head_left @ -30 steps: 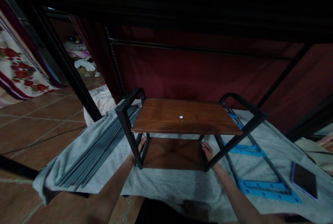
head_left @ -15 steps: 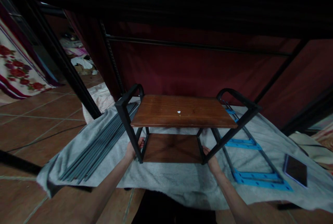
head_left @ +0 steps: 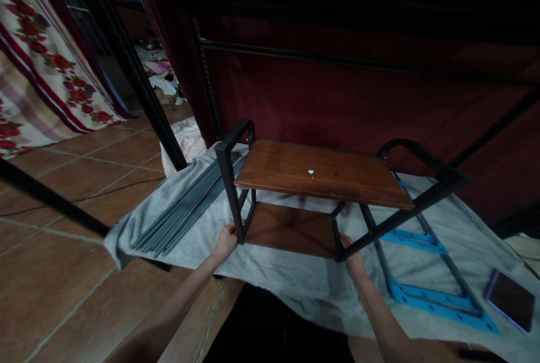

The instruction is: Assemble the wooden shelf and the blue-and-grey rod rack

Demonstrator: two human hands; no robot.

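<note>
Tipping is judged to be the main risk for the shelf (head_left: 320, 174), which is set in the middle of the cloth (head_left: 295, 276), in front of the red curtain (head_left: 287, 98). It is held only low down: one lower corner is grasped by the left hand (head_left: 226, 241), and the opposite lower corner by the right hand (head_left: 353, 255). Some fingers are hidden by the legs, so how firmly either side is gripped cannot be told. If one side were raised sooner than the other, the upper board could be swung over, since it is not steadied by any hand.

The cloth is seen to be creased and soft; a foot could be snagged in it, and the cloth dragged along with the rods (head_left: 189, 205), which are laid loose beside the left end. Rolling could be caused by a knock there. On the right, the blue braces (head_left: 442, 304) are placed close to the shelf's leg and could be caught if it were slid sideways. The phone (head_left: 510, 298), left beyond them, could be shifted by a pull on the cloth. Fingers could also be pinched beneath the frame if it were let down suddenly.
</note>
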